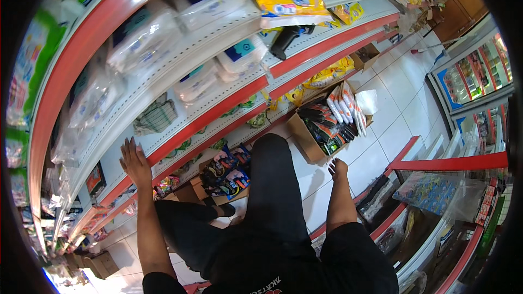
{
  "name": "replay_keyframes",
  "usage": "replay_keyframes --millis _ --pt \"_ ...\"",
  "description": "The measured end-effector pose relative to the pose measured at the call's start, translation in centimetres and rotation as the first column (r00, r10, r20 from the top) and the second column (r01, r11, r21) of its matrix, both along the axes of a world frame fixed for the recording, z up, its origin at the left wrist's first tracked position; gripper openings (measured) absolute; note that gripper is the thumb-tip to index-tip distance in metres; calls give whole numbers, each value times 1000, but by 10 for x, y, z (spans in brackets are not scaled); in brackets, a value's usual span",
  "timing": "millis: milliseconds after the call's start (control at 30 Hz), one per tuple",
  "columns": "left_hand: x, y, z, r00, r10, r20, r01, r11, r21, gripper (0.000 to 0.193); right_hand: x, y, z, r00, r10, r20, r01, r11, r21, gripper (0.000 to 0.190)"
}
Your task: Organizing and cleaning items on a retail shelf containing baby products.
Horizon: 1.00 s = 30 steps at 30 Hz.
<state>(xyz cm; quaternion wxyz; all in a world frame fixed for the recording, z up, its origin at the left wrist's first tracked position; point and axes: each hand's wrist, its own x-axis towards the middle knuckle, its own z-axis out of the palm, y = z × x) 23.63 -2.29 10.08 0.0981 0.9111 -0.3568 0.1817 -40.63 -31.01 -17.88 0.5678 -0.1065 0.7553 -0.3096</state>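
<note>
My left hand (137, 164) lies flat with fingers spread on a grey shelf (118, 153) with a red front edge. Just beyond its fingertips is a folded checked cloth (155, 115). My right hand (338, 169) hangs low over the tiled floor, fingers slightly curled, with nothing seen in it. Close to it stands an open cardboard box (307, 141) filled with dark packets (320, 120) and white-and-orange packets (346, 104); whether the hand touches the box is unclear. Left of my bent knee, a second cardboard box (200, 188) holds several dark blue packets (233, 183).
Plastic-wrapped white packs (143, 45) and yellow packs (290, 2) fill the upper shelves. A black handheld scanner (286, 41) rests on a shelf. To the right stand red-edged racks (449, 163) and a glass-door refrigerator (474, 73). White floor tiles (392, 90) run between.
</note>
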Motion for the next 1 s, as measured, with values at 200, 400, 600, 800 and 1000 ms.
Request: replay_keyframes --millis 200,400,600,800,1000 --pt "-84 1 -18 994 -100 -49 100 995 -10 64 -3 -37 -35 999 22 28 -23 999 39 23" --pt "-188 17 -60 858 -404 -317 448 890 79 79 -6 -68 -52 994 -110 22 109 993 48 20" --pt "-205 28 -85 773 -260 -579 392 913 114 81 -20 -90 -75 989 -130 71 123 987 105 25" --pt "-199 34 -89 749 -147 -646 317 936 154 79 -22 -93 -72 983 -94 160 81 993 85 32" --pt "-202 40 -97 732 -168 -661 339 930 139 77 -15 -61 -53 992 -59 115 40 987 155 29"
